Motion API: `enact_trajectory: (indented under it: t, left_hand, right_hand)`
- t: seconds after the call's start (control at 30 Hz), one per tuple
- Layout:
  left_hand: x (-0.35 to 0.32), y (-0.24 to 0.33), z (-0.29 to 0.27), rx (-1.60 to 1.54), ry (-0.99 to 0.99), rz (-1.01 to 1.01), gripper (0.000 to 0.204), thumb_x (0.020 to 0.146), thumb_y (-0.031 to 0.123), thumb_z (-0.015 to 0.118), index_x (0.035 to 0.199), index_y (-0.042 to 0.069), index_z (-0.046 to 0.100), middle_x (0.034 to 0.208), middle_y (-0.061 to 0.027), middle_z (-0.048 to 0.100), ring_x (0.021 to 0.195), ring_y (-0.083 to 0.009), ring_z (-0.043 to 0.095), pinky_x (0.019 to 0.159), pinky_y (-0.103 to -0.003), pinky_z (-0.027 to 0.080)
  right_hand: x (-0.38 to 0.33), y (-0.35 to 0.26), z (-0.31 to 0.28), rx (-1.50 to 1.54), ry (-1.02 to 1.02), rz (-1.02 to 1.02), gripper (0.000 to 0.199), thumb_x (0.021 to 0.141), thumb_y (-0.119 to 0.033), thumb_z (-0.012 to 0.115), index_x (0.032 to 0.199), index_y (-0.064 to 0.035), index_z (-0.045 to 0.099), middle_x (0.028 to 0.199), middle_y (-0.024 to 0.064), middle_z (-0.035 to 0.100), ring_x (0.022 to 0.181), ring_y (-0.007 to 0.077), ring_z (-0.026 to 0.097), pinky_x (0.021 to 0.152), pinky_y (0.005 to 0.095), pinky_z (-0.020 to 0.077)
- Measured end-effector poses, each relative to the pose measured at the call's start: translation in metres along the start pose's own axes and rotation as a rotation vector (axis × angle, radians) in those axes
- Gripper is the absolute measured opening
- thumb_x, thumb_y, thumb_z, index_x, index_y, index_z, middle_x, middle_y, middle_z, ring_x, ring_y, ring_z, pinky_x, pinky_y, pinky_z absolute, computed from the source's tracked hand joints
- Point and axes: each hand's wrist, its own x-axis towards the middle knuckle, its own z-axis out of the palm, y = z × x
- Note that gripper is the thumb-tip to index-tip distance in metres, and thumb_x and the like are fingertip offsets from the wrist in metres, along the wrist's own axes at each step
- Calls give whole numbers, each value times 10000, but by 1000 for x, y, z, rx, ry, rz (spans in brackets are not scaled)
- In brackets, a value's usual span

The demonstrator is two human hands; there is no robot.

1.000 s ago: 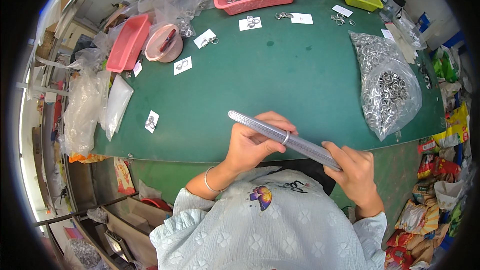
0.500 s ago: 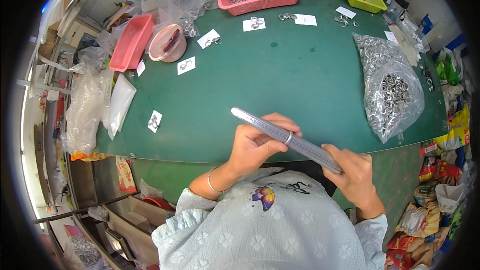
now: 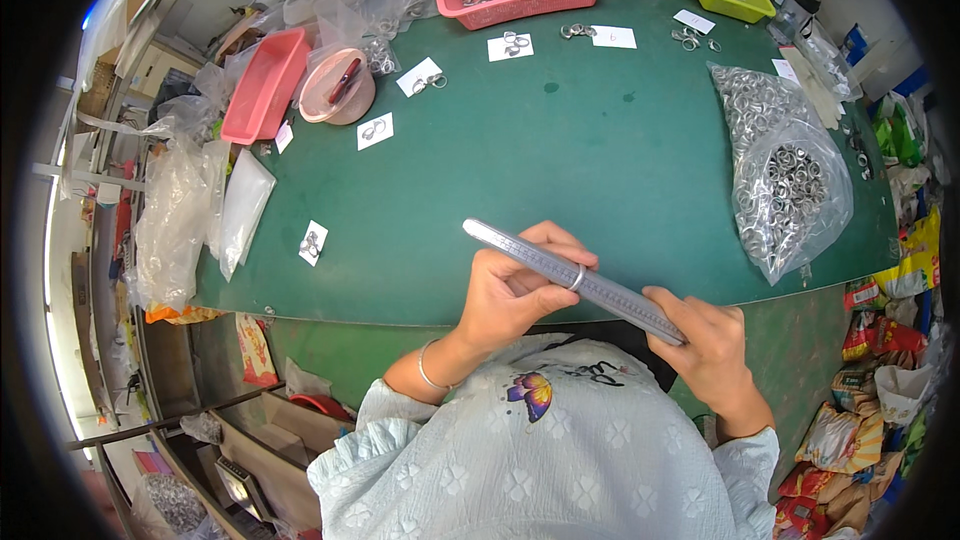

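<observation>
A grey metal ring mandrel (image 3: 630, 304) with fine graduated marks is held aslant in front of my body, its narrow tip up and to the left. Around its middle sits a thin silver ring (image 3: 578, 278). My left hand (image 3: 505, 292) is closed at this ring, thumb on the near side and fingers behind the mandrel. The thick lower end of the mandrel is wrapped by my right hand (image 3: 705, 342), which hides part of that end.
On the green table (image 3: 480, 160), a clear bag of rings (image 3: 790, 185) lies at right. White cards (image 3: 375, 131) with small groups of rings form an arc. Pink trays (image 3: 522, 0), a pink bowl (image 3: 337, 105), a yellow-green basket (image 3: 745, 2) and plastic bags (image 3: 170, 220) line the edges.
Both hands keep the same grip on the mandrel and ring. Only a slight shift of the whole view shows.
</observation>
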Motion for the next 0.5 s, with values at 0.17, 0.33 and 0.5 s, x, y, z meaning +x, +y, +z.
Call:
enact_trajectory:
  t: [0.17, 0.33, 0.5]
  left_hand:
    - [1, 1, 3, -22, 18, -88, 291, 724, 52, 733, 973, -60, 634, 935, -99, 578, 867, -170, 573, 764, -288, 474]
    - [4, 0, 2, -68, -1, -79, 290, 714, 85, 749, 955, -38, 645, 917, -83, 580, 843, -157, 578, 743, -276, 480]
    - [3, -3, 2, -121, 25, -112, 294, 732, 114, 740, 961, -40, 641, 918, -81, 576, 834, -157, 579, 725, -265, 483]
  right_hand:
    - [-2, 1, 0, -21, -3, 0, 456, 581, -52, 726, 1025, -52, 624, 604, 66, 515, 471, 215, 518, 441, 327, 418]
    - [-2, 3, 0, 69, 1, 6, 449, 584, -57, 728, 1019, -47, 619, 603, 67, 520, 476, 214, 525, 445, 325, 424]
    - [-2, 3, -2, 63, -21, 29, 428, 603, -64, 731, 1015, -48, 617, 626, 71, 554, 488, 210, 541, 451, 318, 433]
